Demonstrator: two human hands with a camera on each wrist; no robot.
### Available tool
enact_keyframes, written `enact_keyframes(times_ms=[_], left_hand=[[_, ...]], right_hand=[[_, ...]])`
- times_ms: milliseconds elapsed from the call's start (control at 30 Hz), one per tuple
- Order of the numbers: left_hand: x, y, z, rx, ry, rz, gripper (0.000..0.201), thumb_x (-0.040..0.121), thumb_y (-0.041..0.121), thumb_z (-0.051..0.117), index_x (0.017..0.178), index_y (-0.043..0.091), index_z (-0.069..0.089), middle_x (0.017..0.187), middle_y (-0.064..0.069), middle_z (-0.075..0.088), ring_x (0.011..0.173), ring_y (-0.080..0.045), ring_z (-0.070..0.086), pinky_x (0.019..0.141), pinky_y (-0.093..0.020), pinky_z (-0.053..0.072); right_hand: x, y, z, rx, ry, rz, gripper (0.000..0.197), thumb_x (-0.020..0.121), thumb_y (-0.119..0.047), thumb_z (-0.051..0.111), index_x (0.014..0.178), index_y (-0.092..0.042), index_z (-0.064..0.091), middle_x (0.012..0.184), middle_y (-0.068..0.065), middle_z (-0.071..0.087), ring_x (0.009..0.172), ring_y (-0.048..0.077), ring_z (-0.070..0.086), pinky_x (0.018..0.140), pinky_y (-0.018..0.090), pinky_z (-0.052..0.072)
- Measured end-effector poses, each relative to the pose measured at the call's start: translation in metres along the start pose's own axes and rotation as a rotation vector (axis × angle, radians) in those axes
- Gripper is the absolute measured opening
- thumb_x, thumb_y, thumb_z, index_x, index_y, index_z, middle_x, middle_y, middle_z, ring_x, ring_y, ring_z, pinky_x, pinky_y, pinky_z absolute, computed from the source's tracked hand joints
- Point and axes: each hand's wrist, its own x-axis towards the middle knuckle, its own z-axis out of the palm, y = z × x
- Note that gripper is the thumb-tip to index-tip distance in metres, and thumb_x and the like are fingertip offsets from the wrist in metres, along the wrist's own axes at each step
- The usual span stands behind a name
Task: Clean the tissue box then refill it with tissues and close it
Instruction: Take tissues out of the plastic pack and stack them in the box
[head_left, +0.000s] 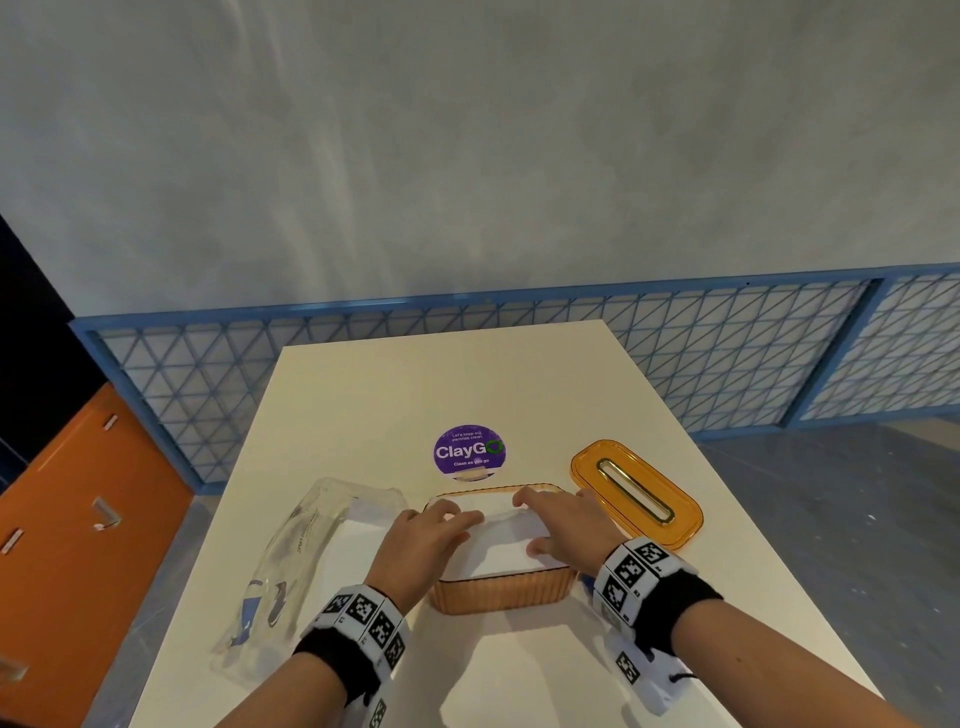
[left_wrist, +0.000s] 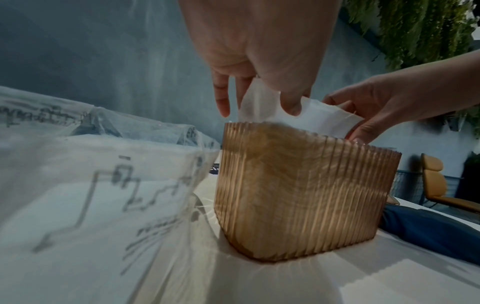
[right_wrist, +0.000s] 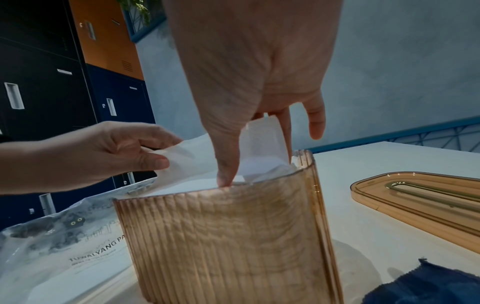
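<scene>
Amber ribbed plastic tissue box (head_left: 498, 590) sits mid-bench, white tissues (head_left: 511, 548) inside; left hand (head_left: 421, 540) pinches the top sheet, right hand (head_left: 558, 519) presses flat — the slotted amber lid (head_left: 636, 493) lies right of the box, nearest the right hand.

Head looks down; wrists close, sharing the tissue box (left_wrist: 298, 195).

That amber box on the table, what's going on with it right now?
A person is refilling the ribbed amber tissue box. Both hands are on the white tissues sitting in its open top: the left hand pinches the top sheet, and the right hand pushes the stack down. The lid lies off to the right on the table, and the clear tissue pack lies to the left.
</scene>
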Motion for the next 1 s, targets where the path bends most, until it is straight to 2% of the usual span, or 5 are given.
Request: enact_keyframes(times_ms=[333,700,833,933,1000], left_hand=[[0.005,0.008,0.000,-0.021,-0.014,-0.028,0.064,0.066,0.019,0.084,0.118,0.035,0.050,0.110,-0.004,0.070,0.083,-0.019,0.071,0.062,-0.029,0.057],[0.019,0.007,0.005,0.144,0.091,-0.150,0.027,0.059,0.018,0.086,0.071,0.021,0.062,0.117,-0.008,0.066,0.110,-0.026,0.047,0.077,-0.048,0.052],[0.022,0.014,0.002,0.178,0.069,-0.057,0.027,0.055,0.024,0.087,0.068,0.023,0.064,0.110,-0.003,0.069,0.100,-0.022,0.048,0.068,-0.041,0.051],[0.019,0.011,0.001,0.143,-0.048,0.020,0.031,0.056,0.028,0.088,0.075,0.024,0.064,0.097,0.005,0.068,0.085,-0.015,0.063,0.066,-0.028,0.052],[0.017,0.007,-0.003,0.047,-0.194,0.008,0.027,0.076,0.029,0.075,0.097,0.018,0.061,0.111,0.003,0.060,0.100,-0.018,0.059,0.080,-0.029,0.045]], right_hand=[[0.002,0.001,0.000,0.003,0.011,0.002,0.053,0.089,-0.034,0.060,0.135,-0.026,0.036,0.138,0.001,0.052,0.127,0.024,0.047,0.103,0.044,0.031],[0.006,0.002,0.005,-0.022,0.093,-0.012,0.059,0.088,-0.034,0.061,0.139,-0.029,0.031,0.145,0.001,0.040,0.131,0.025,0.041,0.106,0.048,0.031],[0.004,-0.004,0.011,-0.211,0.244,-0.127,0.064,0.070,-0.025,0.080,0.126,-0.030,0.048,0.138,0.008,0.048,0.126,0.032,0.046,0.095,0.053,0.042],[0.003,-0.003,0.013,-0.248,0.224,-0.176,0.046,0.084,-0.022,0.067,0.126,-0.022,0.049,0.131,0.006,0.050,0.121,0.028,0.045,0.097,0.047,0.036],[0.004,0.000,0.013,-0.223,0.177,-0.161,0.042,0.090,-0.024,0.059,0.129,-0.020,0.045,0.131,0.005,0.049,0.122,0.026,0.043,0.099,0.043,0.033]])
